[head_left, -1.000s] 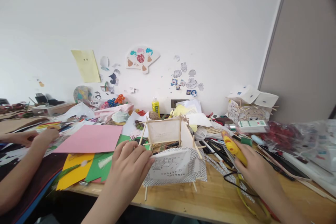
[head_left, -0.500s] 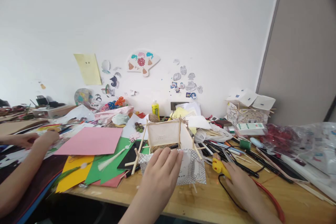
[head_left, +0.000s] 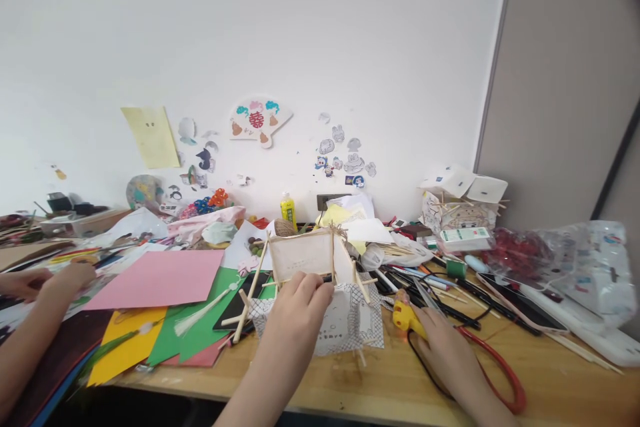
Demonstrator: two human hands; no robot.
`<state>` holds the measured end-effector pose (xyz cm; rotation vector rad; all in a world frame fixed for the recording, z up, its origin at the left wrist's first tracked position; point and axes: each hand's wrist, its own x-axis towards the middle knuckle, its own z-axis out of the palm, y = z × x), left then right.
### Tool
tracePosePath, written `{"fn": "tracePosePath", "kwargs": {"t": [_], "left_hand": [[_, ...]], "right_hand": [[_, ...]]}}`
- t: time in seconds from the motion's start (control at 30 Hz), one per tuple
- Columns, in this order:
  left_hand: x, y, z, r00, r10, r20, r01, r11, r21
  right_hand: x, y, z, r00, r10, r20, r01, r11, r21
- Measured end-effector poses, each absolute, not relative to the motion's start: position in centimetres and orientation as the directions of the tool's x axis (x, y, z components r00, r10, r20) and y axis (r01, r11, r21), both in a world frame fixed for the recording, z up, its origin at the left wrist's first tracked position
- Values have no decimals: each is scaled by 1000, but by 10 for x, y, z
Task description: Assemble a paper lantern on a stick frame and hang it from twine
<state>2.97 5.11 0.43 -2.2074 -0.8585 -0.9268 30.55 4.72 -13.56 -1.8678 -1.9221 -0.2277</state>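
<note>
Right hand (head_left: 444, 343) closed around glue gun (head_left: 406, 315), lower right; left hand (head_left: 296, 313) over stick model's (head_left: 345, 320) front edge, lower centre, pinching or resting: cannot tell. Fan (head_left: 257, 125), upper centre, reads 囍. Bottle (head_left: 288, 211) label illegible. Clear bag (head_left: 557, 243), right, holds red material (head_left: 520, 253). Versus 1.0 s ago: gun lower, left hand shifted from model's left corner.

1. Red 囍 on the fan-shaped card (head_left: 243, 132), wall, left of upper centre. Only clear read.
2. Front paper panel (head_left: 343, 320), lower centre: handwritten characters, partly behind a hand, not legible.
3. Back panel (head_left: 303, 250), centre: faint writing, too small.
4. Yellow bottle (head_left: 289, 210), mid-frame: label characters, unreadable.
5. White-green box (head_left: 466, 239), right: print too blurred.
</note>
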Motion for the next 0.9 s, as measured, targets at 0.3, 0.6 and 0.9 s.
{"fn": "tracePosePath", "kwargs": {"t": [0.3,0.6,0.9], "left_hand": [[8,45,19,631,271,727,696,-612,-376],[-67,19,5,399,296,868,900,-309,-308],[-55,29,-1,421,315,850,891,-320,-323]], "right_hand": [[306,47,-138,15,888,459,979,80,-187],[302,40,-124,-37,880,474,970,146,-196],[225,31,-89,-134,849,512,731,433,-527]]}}
